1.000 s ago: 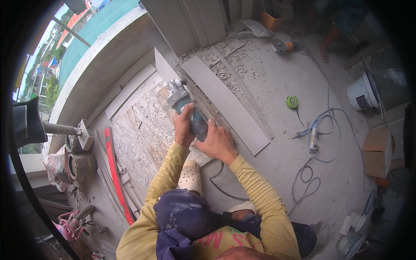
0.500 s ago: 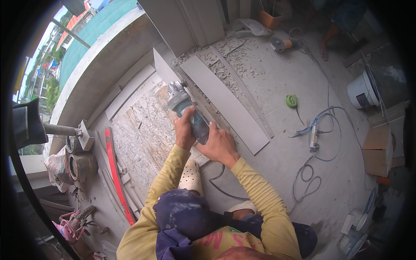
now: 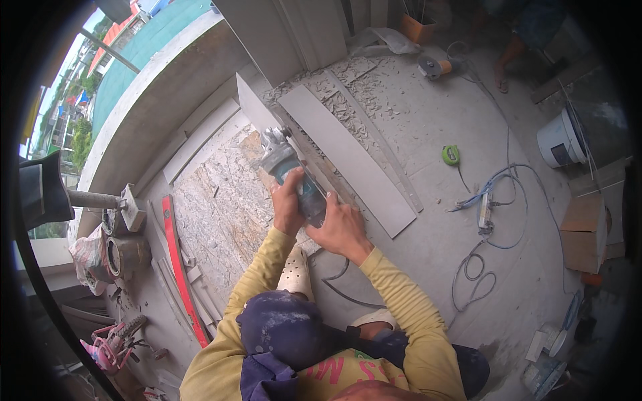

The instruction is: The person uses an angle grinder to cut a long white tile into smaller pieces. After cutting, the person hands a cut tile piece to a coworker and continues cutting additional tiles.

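Note:
Both my hands are closed around a teal and grey angle grinder [image 3: 309, 189]. My left hand [image 3: 287, 208] wraps its body just behind the metal head, thumb on top. Its rear end is gripped by my right hand [image 3: 342, 230]. The grinder's head is at the near end of a thin pale tile piece [image 3: 251, 105] that stands tilted on edge. Whether the disc touches this piece, I cannot tell. Under the tool lies a dusty, stone-patterned slab [image 3: 207, 190]. To the right, a long pale tile strip [image 3: 348, 160] lies flat.
A red spirit level [image 3: 179, 274] lies on the left. Broken chips [image 3: 354, 100] litter the floor ahead. On the right are another grinder [image 3: 433, 67], a green tape measure [image 3: 451, 156], tangled cords [image 3: 515, 200], a white bucket [image 3: 560, 140] and a cardboard box [image 3: 582, 220]. A person's foot [image 3: 501, 80] shows beyond.
The grinder and both my hands have shifted slightly toward me and to the right. My grip is the same, and the tile pieces stay about where they were.

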Motion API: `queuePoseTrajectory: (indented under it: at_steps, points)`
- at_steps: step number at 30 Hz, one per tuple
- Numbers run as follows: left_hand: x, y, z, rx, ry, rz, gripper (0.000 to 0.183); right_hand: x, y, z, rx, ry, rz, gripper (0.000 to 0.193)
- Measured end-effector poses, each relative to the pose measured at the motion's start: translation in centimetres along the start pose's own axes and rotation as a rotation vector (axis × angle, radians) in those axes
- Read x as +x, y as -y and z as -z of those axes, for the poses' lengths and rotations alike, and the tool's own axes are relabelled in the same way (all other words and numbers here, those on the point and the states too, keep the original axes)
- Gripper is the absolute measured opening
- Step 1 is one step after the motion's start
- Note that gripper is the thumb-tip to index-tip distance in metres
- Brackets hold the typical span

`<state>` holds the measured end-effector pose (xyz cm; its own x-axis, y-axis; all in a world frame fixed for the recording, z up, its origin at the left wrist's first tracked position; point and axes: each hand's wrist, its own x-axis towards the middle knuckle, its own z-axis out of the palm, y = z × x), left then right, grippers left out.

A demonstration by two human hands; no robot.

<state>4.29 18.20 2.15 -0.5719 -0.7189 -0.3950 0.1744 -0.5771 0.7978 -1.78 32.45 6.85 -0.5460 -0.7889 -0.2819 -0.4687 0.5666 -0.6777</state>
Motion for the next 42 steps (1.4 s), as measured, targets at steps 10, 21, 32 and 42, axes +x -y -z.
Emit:
queuePoseTrajectory:
  at_steps: [10,21,32,42]
  points:
    - [0.0,0.3,0.3,0.022,0.006,-0.013,0.04,-0.3,-0.2,-0.5,0.025,-0.082,0.017,0.068]
    - [3.0,-0.7,1.2,0.039,0.01,-0.056,0.039,2.3,1.5,0.0,0.027,0.0,-0.019,0.072]
    - [4.4,-1.9,1.3,0.0,0.019,-0.024,0.037,4.0,2.1,-0.6,0.027,-0.055,-0.02,0.071]
    - [4.0,-0.9,1.3,-0.012,0.018,-0.045,0.035,3.1,1.6,-0.6,-0.003,-0.053,-0.009,0.072]
